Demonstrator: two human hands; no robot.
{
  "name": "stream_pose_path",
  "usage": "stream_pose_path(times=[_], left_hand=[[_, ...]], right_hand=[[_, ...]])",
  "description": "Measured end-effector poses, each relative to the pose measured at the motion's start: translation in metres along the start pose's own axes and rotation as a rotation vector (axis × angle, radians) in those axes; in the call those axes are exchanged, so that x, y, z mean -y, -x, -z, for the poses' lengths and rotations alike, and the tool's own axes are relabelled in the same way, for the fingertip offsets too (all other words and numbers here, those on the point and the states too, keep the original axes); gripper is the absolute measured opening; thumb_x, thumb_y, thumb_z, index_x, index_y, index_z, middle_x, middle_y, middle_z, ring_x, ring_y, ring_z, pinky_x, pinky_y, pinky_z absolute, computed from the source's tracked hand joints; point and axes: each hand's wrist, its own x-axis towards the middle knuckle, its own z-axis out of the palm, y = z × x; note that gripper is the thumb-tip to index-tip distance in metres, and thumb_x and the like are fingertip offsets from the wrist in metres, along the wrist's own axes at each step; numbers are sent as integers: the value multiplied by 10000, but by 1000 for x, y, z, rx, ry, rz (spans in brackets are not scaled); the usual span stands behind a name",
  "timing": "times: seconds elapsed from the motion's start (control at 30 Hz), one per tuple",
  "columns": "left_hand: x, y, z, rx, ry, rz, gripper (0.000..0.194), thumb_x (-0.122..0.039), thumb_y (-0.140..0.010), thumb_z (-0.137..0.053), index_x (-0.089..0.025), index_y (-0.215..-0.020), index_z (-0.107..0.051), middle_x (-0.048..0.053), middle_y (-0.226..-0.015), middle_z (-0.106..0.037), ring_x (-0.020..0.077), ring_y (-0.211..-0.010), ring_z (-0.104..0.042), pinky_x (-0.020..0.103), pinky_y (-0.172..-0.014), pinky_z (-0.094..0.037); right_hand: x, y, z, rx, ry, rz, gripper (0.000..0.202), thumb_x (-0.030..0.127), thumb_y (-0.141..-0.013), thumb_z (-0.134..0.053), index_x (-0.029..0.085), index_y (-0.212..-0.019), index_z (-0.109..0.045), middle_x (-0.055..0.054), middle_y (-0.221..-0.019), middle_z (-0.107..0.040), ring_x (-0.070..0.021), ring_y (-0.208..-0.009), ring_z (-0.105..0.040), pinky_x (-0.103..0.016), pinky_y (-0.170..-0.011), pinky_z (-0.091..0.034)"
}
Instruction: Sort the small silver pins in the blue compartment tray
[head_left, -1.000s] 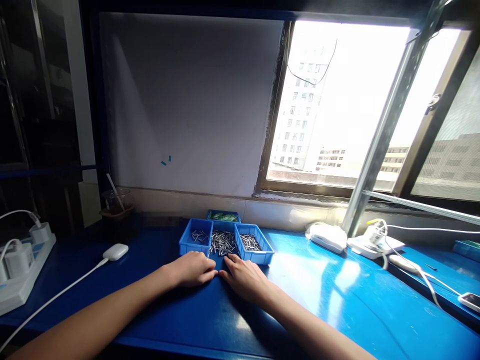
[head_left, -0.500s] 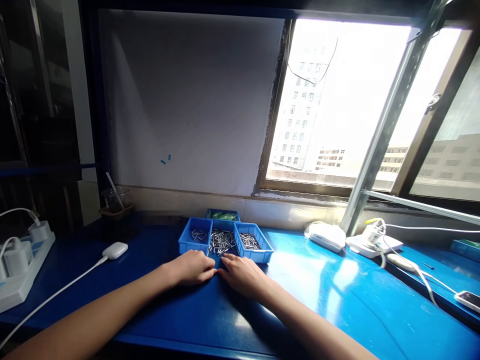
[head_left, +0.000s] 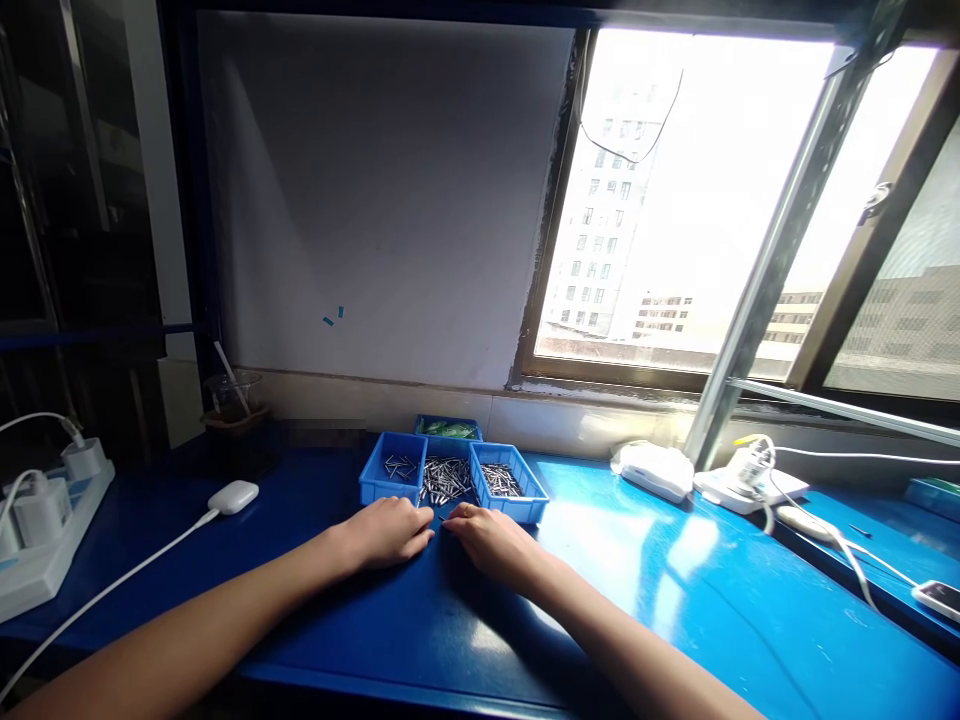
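Observation:
My left hand [head_left: 391, 530] rests on the blue table with its fingers curled closed; what it holds, if anything, is hidden. My right hand [head_left: 487, 538] pinches a small dark metal pin [head_left: 442, 520] whose tip shows past the fingertips, pointing at the left hand. A pile of thin metal pins [head_left: 447, 480] lies just beyond both hands. To its left is a blue bin [head_left: 373, 488] with a few pins in it; to its right, another blue bin [head_left: 529, 510] holds many more.
Behind the pile stands a blue tray [head_left: 420, 425] with green contents. A white charging case [head_left: 233, 497] on a cable and a power strip [head_left: 82, 530] lie at left. White adapters [head_left: 656, 472] and cables sit at right. A drink cup [head_left: 234, 395] stands back left.
My right hand has drawn slightly away from the left and its fingers have closed; a pin now shows at its fingertips. The left hand has hardly moved. The view shifted slightly.

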Motion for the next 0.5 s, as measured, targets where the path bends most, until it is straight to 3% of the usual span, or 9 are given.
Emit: stream_pose_path(times=[0.1, 0.2, 0.37, 0.5], left_hand=[[-1, 0, -1, -14, 46, -8, 183, -319, -912, -471, -178, -919, -588, 81, -862, -684, 255, -785, -660, 279, -633, -458], [-1, -1, -4, -35, 83, -53, 168, -304, -908, -493, -182, -966, -593, 73, -943, -684, 246, -848, -653, 270, -670, -460], [1, -4, -6, -29, 118, -103, 165, -243, -925, -460, -181, -903, -612, 52, -908, -690, 225, -838, -653, 248, -660, -445], [3, -2, 0, -14, 105, -124, 137, -230, -915, -485, -178, -875, -605, 49, -880, -687, 215, -815, -650, 240, -648, -430]], right_hand=[[-2, -2, 0, 20, -17, 105, 391, 42, -813, -370, 190, -1013, -671, -52, -1018, -667, -186, -764, -639, -239, -681, -462], [-1, -4, -2, -11, -69, 100, 295, 74, -845, -390, 159, -954, -650, -58, -953, -670, -191, -806, -631, -235, -703, -459], [3, -5, -2, 22, -100, 120, 216, 105, -857, -445, 157, -931, -641, -60, -952, -671, -192, -847, -627, -242, -729, -461], [1, 0, 13, -20, -126, 197, 208, 182, -896, -468, 184, -1022, -633, -53, -980, -665, -184, -861, -625, -247, -752, -464]])
